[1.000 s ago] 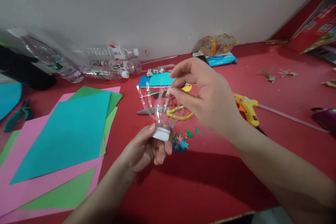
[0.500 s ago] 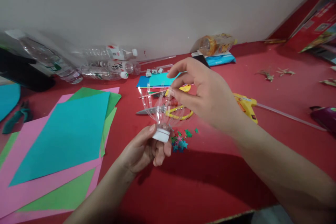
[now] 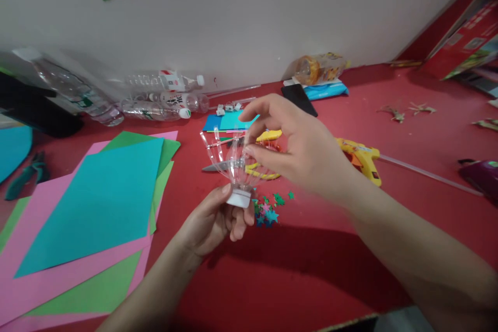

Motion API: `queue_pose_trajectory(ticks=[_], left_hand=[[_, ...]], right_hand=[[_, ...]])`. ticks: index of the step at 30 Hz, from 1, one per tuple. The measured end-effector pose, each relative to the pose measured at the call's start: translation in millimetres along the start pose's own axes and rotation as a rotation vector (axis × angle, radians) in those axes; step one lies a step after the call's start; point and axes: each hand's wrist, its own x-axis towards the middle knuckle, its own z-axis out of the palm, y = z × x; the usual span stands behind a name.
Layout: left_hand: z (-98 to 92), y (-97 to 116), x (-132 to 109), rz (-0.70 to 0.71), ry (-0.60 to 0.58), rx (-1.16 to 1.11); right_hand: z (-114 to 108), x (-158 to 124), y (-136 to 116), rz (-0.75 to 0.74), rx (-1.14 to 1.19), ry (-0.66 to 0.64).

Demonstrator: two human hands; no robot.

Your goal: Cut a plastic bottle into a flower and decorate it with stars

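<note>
My left hand (image 3: pixel 218 223) holds a cut clear bottle top by its white cap (image 3: pixel 239 198), with the cap facing down toward me. Thin clear plastic strips (image 3: pixel 220 151) fan upward from it. Over the strips, my right hand (image 3: pixel 288 145) has thumb and forefinger pinched at one strip; the exact contact is hard to see. Behind the bottle top lie scissors (image 3: pixel 262 170) with yellow handles, partly covered. Small coloured paper stars (image 3: pixel 269 212) are heaped on the red table (image 3: pixel 295 264) just right of my left hand.
Blue, pink and green paper sheets (image 3: pixel 97 202) cover the left side. Clear plastic bottles (image 3: pixel 151 109) lie along the wall. A yellow glue gun (image 3: pixel 361 160) with a long glue stick lies right. Pliers (image 3: pixel 29 174), a black phone-like slab (image 3: pixel 299 99) and a blue packet (image 3: pixel 327 89) are also about.
My right hand has moved slightly left and down over the strips, its fingertips closer to the cap. My left hand keeps its hold on the bottle top, almost still.
</note>
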Motion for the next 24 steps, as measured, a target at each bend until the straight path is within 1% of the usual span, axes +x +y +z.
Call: queue_pose_trajectory(ticks=[7,12,16,19,21,24], left_hand=[[-0.5,-0.1,-0.6,-0.013,-0.007,-0.037],[-2.1,-0.9,-1.4,-0.015,-0.021,-0.029],[-3.5,-1.3,-1.6,0.006,-0.003,0.011],[-5.5,-2.4,0.3,0.057,0.054,0.077],[-7.7,-3.9,3.6,0.154,0.132,0.147],[-12.6,-6.1,10.9,0.343,0.292,0.275]], right_hand=[[2.4,1.0,4.7,0.002,-0.019,0.0],[1.0,2.3,9.5,-0.018,-0.034,0.083],[-2.1,3.7,12.9,-0.042,0.002,0.149],[-2.9,4.1,12.4,-0.06,0.015,0.193],[-2.0,4.0,11.4,-0.07,0.007,0.214],[1.4,3.5,10.8,-0.08,0.01,0.226]])
